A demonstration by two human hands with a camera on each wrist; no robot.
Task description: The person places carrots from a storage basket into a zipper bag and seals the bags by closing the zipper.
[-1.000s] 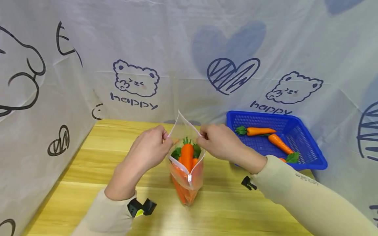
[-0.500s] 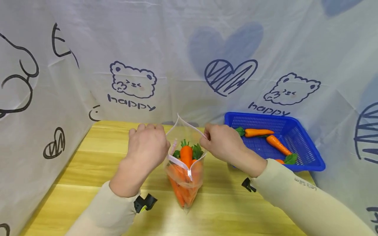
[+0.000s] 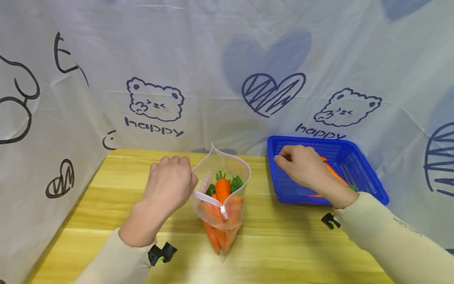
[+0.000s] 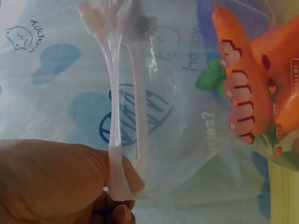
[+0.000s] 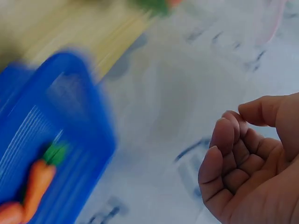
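A clear zip bag [image 3: 235,225] with a pale pink zip edge stands open-mouthed on the table. Several orange carrots with green tops fill it, one carrot [image 3: 222,191] rising in the middle. My left hand [image 3: 169,183] holds the bag's left rim; in the left wrist view the thumb and fingers pinch the zip edge [image 4: 116,126]. Off to the right, my right hand [image 3: 301,163] is over the blue basket [image 3: 370,179], holding nothing. Its fingers [image 5: 222,135] are loosely bent, as the right wrist view shows. Partly hidden beneath that hand and wrist, carrots [image 3: 334,172] lie in the basket.
The wood-grain table [image 3: 117,209] meets a white printed cloth [image 3: 213,59] at the back and sides. The basket stands at the back right, close to the cloth. A black strap device [image 3: 161,253] sits at the left wrist.
My right hand has let go of the bag's right rim and moved right, over the basket. The left hand still holds the rim and has shifted slightly left. The bag's mouth looks rounder.
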